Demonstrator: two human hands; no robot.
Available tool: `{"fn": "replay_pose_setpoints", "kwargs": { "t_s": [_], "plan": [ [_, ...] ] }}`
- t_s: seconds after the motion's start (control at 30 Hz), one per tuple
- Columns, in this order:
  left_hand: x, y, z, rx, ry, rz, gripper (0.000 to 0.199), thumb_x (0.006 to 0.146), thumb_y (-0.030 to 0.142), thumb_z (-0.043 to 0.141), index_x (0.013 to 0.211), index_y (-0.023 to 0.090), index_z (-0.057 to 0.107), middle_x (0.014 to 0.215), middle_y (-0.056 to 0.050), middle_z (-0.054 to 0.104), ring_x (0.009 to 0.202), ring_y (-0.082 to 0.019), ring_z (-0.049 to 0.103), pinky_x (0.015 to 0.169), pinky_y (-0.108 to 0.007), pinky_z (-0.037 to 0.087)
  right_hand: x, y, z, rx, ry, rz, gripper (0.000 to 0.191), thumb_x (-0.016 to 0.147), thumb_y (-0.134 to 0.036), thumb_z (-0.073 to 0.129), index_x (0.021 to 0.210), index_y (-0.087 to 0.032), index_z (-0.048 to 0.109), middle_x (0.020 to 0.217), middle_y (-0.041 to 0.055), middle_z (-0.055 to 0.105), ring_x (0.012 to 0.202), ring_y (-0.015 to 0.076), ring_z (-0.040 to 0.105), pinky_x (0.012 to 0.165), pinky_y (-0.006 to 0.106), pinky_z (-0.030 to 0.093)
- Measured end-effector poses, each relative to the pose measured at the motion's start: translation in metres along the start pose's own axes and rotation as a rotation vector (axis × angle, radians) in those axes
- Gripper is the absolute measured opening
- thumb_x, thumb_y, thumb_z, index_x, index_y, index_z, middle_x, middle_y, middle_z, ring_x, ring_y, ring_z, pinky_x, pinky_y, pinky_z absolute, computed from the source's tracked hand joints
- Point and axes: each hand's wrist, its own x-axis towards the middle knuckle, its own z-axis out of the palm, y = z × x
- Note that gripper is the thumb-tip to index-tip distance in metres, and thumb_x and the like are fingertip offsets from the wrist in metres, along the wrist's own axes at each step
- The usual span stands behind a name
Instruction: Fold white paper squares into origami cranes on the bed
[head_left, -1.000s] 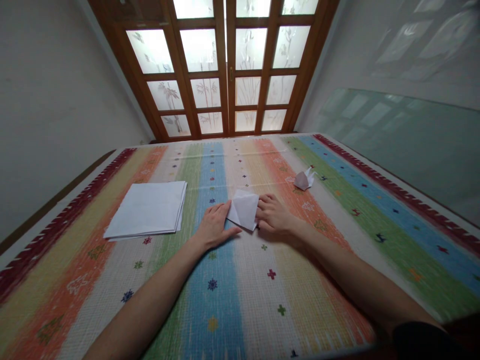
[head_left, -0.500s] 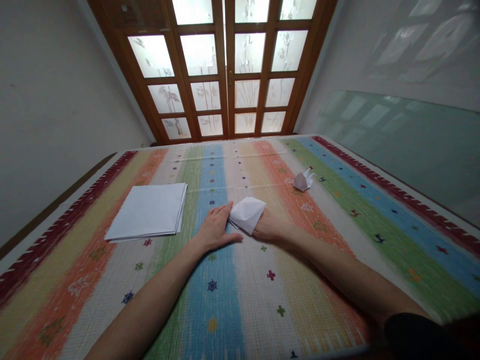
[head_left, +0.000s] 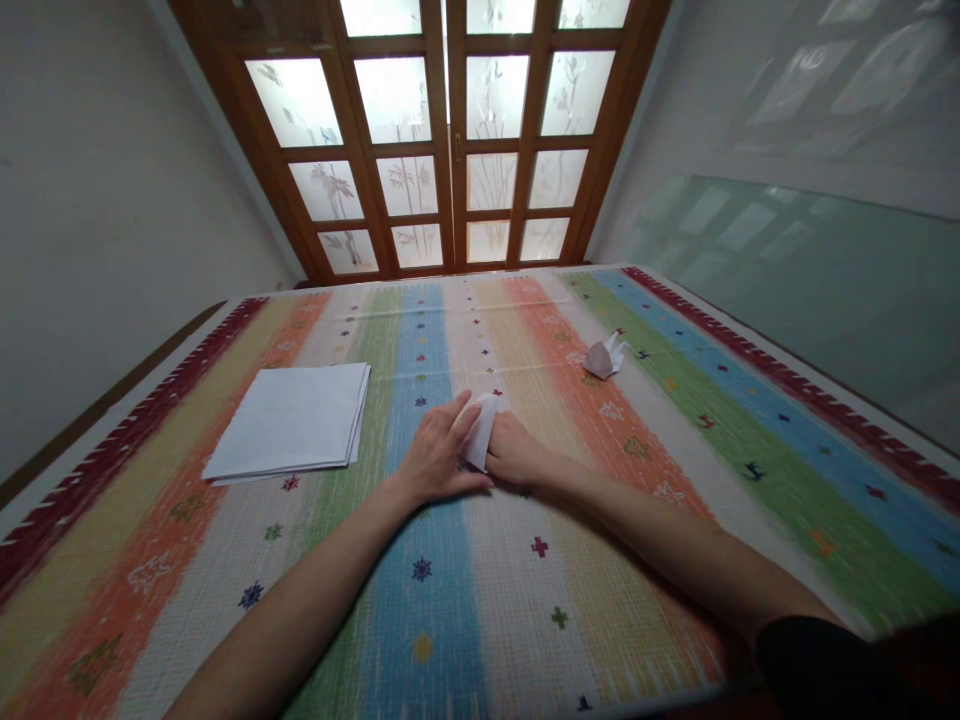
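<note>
A small piece of folded white paper point(head_left: 480, 432) is between my two hands, near the middle of the table. My left hand point(head_left: 439, 450) is at its left side, fingers apart, with the fingertips touching the paper and the thumb stretched out below it. On the right side my right hand point(head_left: 514, 450) is closed on the paper's edge, its fingertips mostly hidden. A folded white paper figure point(head_left: 604, 357) with pointed tips stands farther back to the right, touched by neither hand.
To the left lies a stack of white paper sheets point(head_left: 289, 420). A striped, patterned cloth point(head_left: 442, 610) covers the table. Behind the far edge are wooden doors with glass panes point(head_left: 498, 95); a greenish glass panel point(head_left: 795, 290) leans at the right wall.
The folded paper shows narrower and more upright between my hands. My right hand has moved left, closer to my left hand, whose fingers now reach over the paper.
</note>
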Motion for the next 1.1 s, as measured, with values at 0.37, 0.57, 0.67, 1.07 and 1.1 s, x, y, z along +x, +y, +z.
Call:
{"fn": "replay_pose_setpoints", "kwargs": {
  "t_s": [0.37,0.57,0.67,1.07,1.1],
  "plan": [
    [-0.001,-0.011,0.008,-0.212,-0.102,-0.148,0.126,0.058,0.057,0.080,0.151,0.020,0.004,0.148,-0.024,0.034,0.133,-0.039,0.040,0.106,-0.058,0.035,-0.006,-0.004,0.010,0.547,0.291,0.025,0.026,0.074,-0.011,0.059,0.099,-0.017,0.060,0.099,0.0067,0.061,0.088,0.0187,0.059,0.079,0.033,0.049],
    [-0.003,-0.013,0.009,-0.327,-0.020,-0.245,0.121,0.064,0.050,0.080,0.151,0.025,0.000,0.145,-0.022,0.039,0.129,-0.036,0.047,0.102,-0.056,0.040,-0.008,-0.006,0.007,0.656,0.193,-0.005,0.036,0.077,-0.009,0.055,0.112,-0.017,0.054,0.102,0.0078,0.064,0.088,0.0178,0.060,0.081,0.033,0.049],
    [-0.003,-0.012,0.008,-0.283,0.058,-0.207,0.118,0.066,0.051,0.078,0.150,0.025,-0.001,0.142,-0.023,0.042,0.119,-0.032,0.055,0.096,-0.052,0.046,-0.007,-0.005,0.002,0.569,0.135,-0.040,0.027,0.081,-0.008,0.049,0.104,-0.017,0.059,0.100,0.0076,0.065,0.090,0.0191,0.059,0.084,0.035,0.047],
    [0.003,0.004,-0.012,0.276,0.338,0.342,0.025,0.079,0.041,0.070,0.096,0.027,0.058,0.135,-0.006,0.049,0.134,-0.030,0.035,0.104,-0.051,0.039,-0.010,0.007,0.005,0.339,0.128,-0.018,0.022,0.081,-0.020,0.059,0.103,-0.015,0.057,0.099,0.0097,0.063,0.088,0.0203,0.056,0.081,0.036,0.045],
    [0.003,0.004,-0.013,0.279,0.338,0.330,0.023,0.080,0.040,0.070,0.094,0.026,0.057,0.133,-0.007,0.050,0.132,-0.029,0.036,0.103,-0.051,0.041,-0.011,0.007,0.002,0.352,0.122,-0.014,0.026,0.081,-0.022,0.061,0.105,-0.015,0.056,0.100,0.0097,0.063,0.088,0.0199,0.056,0.081,0.036,0.045]
  ]
}}
